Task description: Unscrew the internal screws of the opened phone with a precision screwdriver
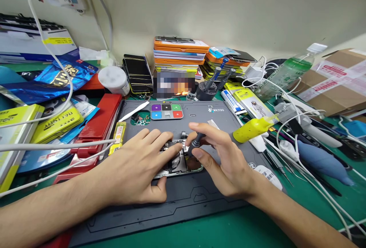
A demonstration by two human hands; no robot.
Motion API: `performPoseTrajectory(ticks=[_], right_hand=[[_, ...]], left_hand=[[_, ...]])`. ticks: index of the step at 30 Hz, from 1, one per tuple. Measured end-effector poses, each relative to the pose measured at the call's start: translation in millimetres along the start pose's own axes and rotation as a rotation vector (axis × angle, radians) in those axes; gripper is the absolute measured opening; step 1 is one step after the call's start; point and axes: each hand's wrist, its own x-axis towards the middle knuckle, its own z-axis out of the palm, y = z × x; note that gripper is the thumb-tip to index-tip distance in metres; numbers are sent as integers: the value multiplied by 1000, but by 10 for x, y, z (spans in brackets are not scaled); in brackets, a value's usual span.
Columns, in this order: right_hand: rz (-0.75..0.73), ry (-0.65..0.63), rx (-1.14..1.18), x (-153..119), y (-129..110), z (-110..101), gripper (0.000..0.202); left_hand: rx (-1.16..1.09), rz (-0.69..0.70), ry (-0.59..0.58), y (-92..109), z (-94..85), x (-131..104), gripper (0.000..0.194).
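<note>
An opened phone (pixel 178 164) lies across the middle of the grey work mat (pixel 137 217), its inner parts showing. Over its left part rests my left hand (pixel 143 164), fingers bent across the top and thumb at the near edge, gripping the phone. My right hand (pixel 225 156) pinches a dark screwdriver (pixel 196 141) between thumb and fingers, held nearly upright over the phone's right end. The screwdriver's tip is hidden. Just beyond the phone, a small metal piece (pixel 183 134) lies on the mat. Farther back sits a tray with coloured squares (pixel 166 111).
A screwdriver stand (pixel 206 90) is at the mat's back edge. On the right are a yellow bottle (pixel 251 129), tweezers (pixel 276 162) and tangled white cables. To the left lie a red tool (pixel 100 126) and battery boxes (pixel 61 120). Stacked phone cases (pixel 180 52) stand behind.
</note>
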Motion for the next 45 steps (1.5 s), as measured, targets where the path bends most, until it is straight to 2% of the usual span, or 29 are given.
performPoseTrajectory(ticks=[9,26,32,38,45], right_hand=[[-51,22,-44,1,22,-4,63],[-33,18,-46,8,-2,-6,62],[-176,27,-172,75,-10,-32,66],[-191,70,-206,95,10,-48,58],[-270,47,-290,120,49,-74,53]], left_hand=[[-3,-3,-26,-1,-19,16,63],[10,3,-14,-10,-14,21,60],[2,8,-13,-11,2,8,65],[-11,-5,-27,-10,-8,16,62],[-7,4,21,-12,15,5,58]])
